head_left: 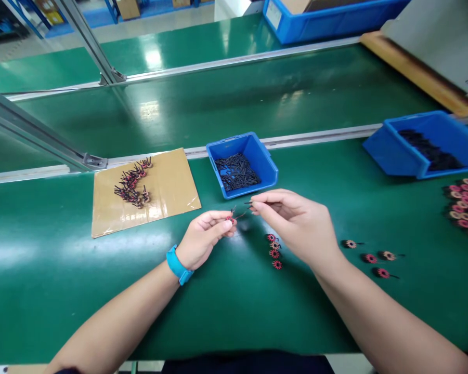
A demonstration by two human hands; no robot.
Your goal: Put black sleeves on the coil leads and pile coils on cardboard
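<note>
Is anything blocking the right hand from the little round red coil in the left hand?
Nothing visible blocks the right hand; only thin reddish wire and a slim black tube show between it and the round red coil.

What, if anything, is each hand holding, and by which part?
The left hand pinches a small red coil by its ring-shaped body. The right hand pinches a thin black piece, apparently near one end.
</note>
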